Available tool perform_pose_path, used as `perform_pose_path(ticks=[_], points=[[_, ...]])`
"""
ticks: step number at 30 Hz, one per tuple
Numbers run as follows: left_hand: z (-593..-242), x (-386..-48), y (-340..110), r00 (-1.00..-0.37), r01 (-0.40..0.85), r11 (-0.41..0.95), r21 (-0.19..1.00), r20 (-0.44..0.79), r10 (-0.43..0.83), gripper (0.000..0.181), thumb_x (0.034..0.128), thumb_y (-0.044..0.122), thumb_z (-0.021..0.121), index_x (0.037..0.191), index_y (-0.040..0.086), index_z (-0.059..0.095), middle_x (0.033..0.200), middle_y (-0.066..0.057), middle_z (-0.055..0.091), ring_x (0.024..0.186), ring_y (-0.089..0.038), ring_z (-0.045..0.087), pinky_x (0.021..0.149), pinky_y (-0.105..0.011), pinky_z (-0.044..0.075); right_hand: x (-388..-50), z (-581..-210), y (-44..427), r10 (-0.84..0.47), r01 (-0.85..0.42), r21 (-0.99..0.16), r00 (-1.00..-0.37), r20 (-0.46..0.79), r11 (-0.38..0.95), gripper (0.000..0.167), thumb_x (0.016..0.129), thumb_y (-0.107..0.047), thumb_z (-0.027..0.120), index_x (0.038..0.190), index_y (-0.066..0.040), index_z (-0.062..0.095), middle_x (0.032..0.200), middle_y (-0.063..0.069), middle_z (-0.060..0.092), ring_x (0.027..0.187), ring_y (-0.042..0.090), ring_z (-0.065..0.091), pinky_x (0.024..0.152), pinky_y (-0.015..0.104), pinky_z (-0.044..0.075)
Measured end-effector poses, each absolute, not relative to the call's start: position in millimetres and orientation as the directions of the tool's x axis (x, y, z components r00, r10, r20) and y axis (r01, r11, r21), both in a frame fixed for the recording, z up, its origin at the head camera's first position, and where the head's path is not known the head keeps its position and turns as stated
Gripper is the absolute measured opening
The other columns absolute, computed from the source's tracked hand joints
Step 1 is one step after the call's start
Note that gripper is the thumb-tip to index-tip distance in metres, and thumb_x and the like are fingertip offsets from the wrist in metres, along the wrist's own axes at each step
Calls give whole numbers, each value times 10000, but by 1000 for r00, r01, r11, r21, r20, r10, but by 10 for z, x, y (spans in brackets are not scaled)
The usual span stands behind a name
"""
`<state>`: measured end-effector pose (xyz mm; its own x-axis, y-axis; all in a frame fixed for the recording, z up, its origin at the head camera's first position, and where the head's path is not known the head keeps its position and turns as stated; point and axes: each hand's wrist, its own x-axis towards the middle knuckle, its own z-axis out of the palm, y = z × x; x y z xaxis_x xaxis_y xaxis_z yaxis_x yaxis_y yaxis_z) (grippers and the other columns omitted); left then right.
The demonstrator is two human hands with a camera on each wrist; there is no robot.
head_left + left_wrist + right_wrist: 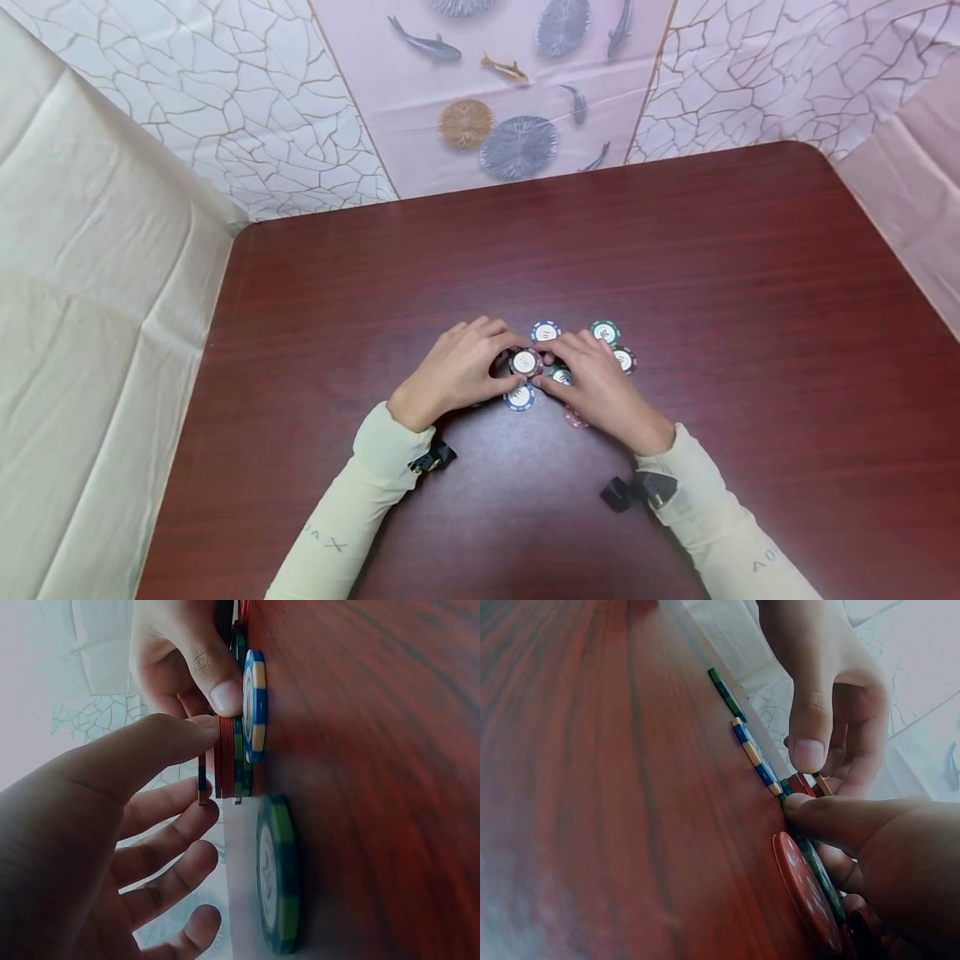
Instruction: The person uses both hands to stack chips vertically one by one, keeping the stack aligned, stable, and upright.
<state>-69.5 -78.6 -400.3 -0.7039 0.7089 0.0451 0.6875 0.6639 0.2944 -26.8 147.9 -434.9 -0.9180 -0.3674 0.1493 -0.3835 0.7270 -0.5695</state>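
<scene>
A small stack of red and green poker chips (227, 769) stands on the table, a black poker chip (526, 362) just above its top. My left hand (459, 368) pinches that black chip between thumb and fingers; a thin gap separates it from the stack in the left wrist view. From the other side my right hand (597, 385) holds the stack's lower part, thumb in front and fingers behind. Lying flat by the stack are a blue-and-white chip (519, 397) in front and another blue chip (546, 331) behind.
Near the right hand lie a green chip (604, 332), a black chip (624, 359) and a red chip (806, 892). Another green chip (277, 874) lies by the left hand. The brown table (360, 275) meets hanging patterned cloth at its back edge.
</scene>
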Motion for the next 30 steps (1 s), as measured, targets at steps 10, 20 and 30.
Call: perform_pose_path(ticks=[10, 20, 30], points=[[-4013, -694, -759, -711, 674, 673, 304, 19, 703, 442, 951, 431, 775, 1335, 216, 731, 1235, 29, 698, 1126, -182, 625, 889, -390, 543, -277, -4348, 1457, -367, -386, -564, -918, 153, 730, 414, 912, -248, 843, 1262, -60, 729, 1026, 12, 695, 976, 241, 556, 894, 470, 423], [-4028, -679, -773, -719, 663, 676, 323, 23, 694, 485, 943, 436, 795, 1356, 195, 714, 1273, 13, 711, 1159, -193, 641, 926, -415, 548, -268, -4366, 1442, -370, -390, -566, -916, 157, 726, 430, 909, -251, 847, 1275, -58, 726, 1050, 21, 707, 970, 244, 552, 903, 467, 416], [-4032, -725, -758, -708, 658, 655, 371, 9, 706, 452, 957, 428, 781, 1345, 204, 726, 1285, 12, 715, 1183, -197, 652, 970, -422, 557, -271, -4348, 1477, -373, -396, -573, -913, 164, 718, 421, 913, -262, 846, 1259, -51, 733, 1058, 34, 714, 962, 246, 548, 880, 465, 414]])
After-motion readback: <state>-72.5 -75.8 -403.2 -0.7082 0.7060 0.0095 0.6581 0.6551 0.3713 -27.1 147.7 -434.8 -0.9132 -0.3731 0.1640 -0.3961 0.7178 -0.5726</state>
